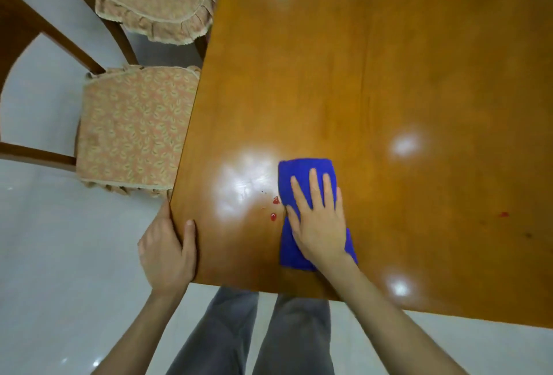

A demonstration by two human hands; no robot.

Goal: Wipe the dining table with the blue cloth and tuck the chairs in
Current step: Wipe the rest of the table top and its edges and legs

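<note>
One view only, worn on the person's head, looking steeply down over the near corner of the dining table (389, 75). It faces forward along the tabletop, close enough that both forearms enter from the bottom edge. Wide-angle bending shows at the left, where two chairs (131, 132) and pale floor (59, 255) fill the frame.

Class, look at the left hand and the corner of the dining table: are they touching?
Touching. The head view shows the left hand gripping the dining table at its near corner, thumb lying on top and palm against the edge.
</note>
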